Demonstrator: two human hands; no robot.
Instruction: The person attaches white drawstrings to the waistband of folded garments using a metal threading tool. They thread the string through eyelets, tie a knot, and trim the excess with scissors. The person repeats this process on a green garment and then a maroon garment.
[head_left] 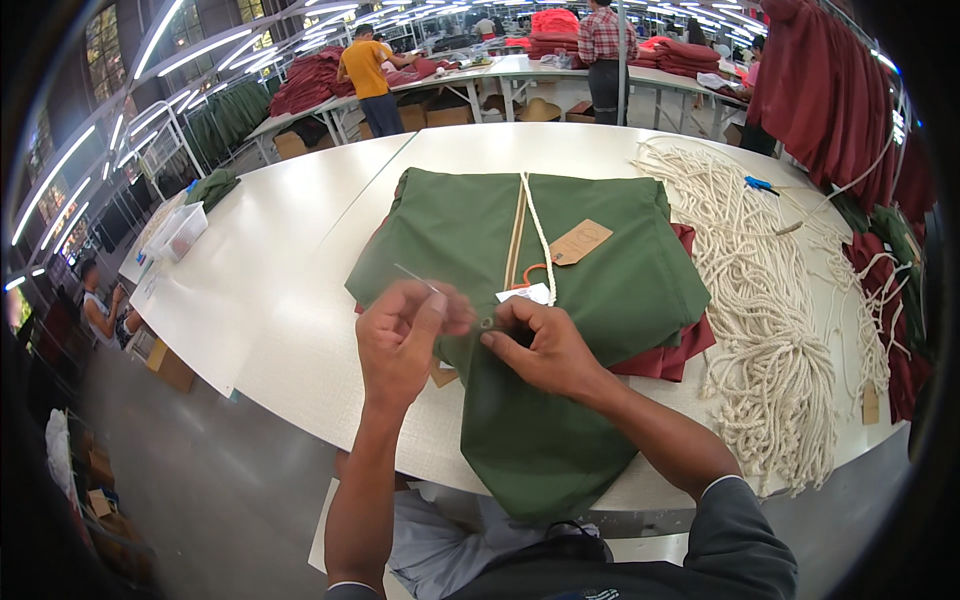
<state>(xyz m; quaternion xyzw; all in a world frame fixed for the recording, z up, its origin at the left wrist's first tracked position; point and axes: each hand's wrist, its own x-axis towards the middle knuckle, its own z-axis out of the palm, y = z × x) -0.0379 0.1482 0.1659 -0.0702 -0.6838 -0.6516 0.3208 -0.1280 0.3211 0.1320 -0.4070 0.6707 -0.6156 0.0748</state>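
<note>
A green fabric garment or bag (610, 240) lies on the white table, its near part hanging over the front edge. My left hand (405, 335), slightly blurred, pinches a thin needle-like rod (415, 277) pointing up and left. Just right of it, my right hand (548, 350) pinches the green fabric beside a small round eyelet (487, 323). A white cord (537, 235) runs down the fabric next to a tan stripe (516, 237). Above my right hand are a brown card tag (580, 242), an orange loop (538, 268) and a white label (527, 293).
Dark red fabric (668, 362) shows beneath the green one. A large heap of white cords (765, 350) covers the table's right side, with a blue tool (761, 185) on it. A clear bin (177, 232) stands far left. Several people work beyond; red garments hang at right.
</note>
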